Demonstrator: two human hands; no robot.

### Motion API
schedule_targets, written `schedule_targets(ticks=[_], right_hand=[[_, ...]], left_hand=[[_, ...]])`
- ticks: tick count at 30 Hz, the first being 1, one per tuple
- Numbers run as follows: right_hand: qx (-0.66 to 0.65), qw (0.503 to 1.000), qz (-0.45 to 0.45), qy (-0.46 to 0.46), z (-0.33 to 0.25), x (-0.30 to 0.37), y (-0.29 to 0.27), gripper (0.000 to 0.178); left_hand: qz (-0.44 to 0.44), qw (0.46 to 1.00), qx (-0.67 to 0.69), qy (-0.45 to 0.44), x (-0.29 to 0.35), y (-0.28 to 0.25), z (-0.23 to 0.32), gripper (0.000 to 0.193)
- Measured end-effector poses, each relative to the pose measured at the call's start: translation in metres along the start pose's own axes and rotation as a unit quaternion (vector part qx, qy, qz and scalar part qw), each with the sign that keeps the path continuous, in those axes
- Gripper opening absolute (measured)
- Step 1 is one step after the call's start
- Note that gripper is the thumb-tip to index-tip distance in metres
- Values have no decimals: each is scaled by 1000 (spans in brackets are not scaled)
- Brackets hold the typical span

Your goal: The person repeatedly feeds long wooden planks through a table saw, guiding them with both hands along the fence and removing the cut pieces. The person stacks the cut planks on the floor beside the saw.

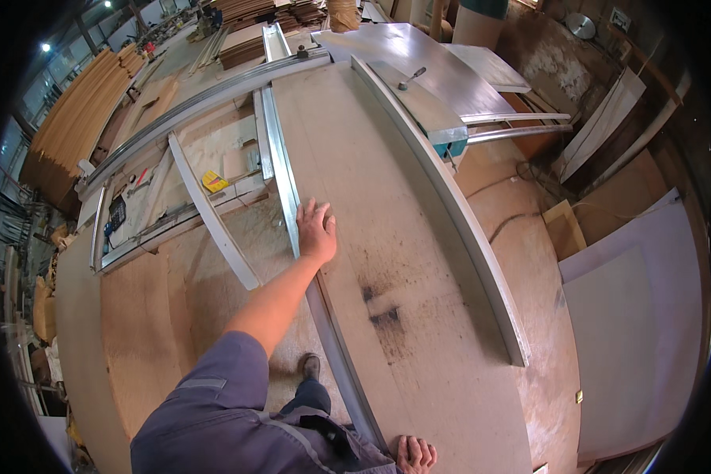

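A long, pale wooden board (403, 237) lies in front of me, with dark smudges near its middle. My left hand (316, 233) rests palm down on its left edge, fingers stretched forward beside a shiny metal rail (283, 178). At the bottom of the view, my right hand (416, 454) lies on the board's near left part; its fingers show, slightly bent, while the rest is cut off by the frame. Neither hand appears to hold anything. Along the board's right side runs a long, straight metal fence (458, 217).
An open metal frame (174, 118) with a curved-looking crossbar (205, 209) extends left. Beyond the fence stand a metal machine table (419, 51) and a small lever (411, 77). Stacked boards (83, 118) are at far left. A large pale panel (640, 332) is at right.
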State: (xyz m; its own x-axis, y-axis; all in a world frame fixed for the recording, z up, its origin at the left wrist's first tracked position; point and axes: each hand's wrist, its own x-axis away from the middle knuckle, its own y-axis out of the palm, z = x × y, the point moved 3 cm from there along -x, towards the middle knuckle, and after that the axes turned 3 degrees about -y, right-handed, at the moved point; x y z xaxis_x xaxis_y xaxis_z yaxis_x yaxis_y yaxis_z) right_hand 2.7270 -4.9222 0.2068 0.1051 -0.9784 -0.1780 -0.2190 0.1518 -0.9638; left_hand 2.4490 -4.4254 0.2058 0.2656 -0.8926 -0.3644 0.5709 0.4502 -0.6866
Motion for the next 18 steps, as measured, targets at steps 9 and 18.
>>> schedule_targets(ticks=[9, 18], right_hand=[[-5, 1000, -9, -6, 1, 4, 14, 49], [-10, 1000, -4, -15, 6, 13, 18, 63]], left_hand=[[14, 1000, 6, 6, 3, 3, -2, 43], [-9, 992, -85, -91, 192, -9, 52, 82]])
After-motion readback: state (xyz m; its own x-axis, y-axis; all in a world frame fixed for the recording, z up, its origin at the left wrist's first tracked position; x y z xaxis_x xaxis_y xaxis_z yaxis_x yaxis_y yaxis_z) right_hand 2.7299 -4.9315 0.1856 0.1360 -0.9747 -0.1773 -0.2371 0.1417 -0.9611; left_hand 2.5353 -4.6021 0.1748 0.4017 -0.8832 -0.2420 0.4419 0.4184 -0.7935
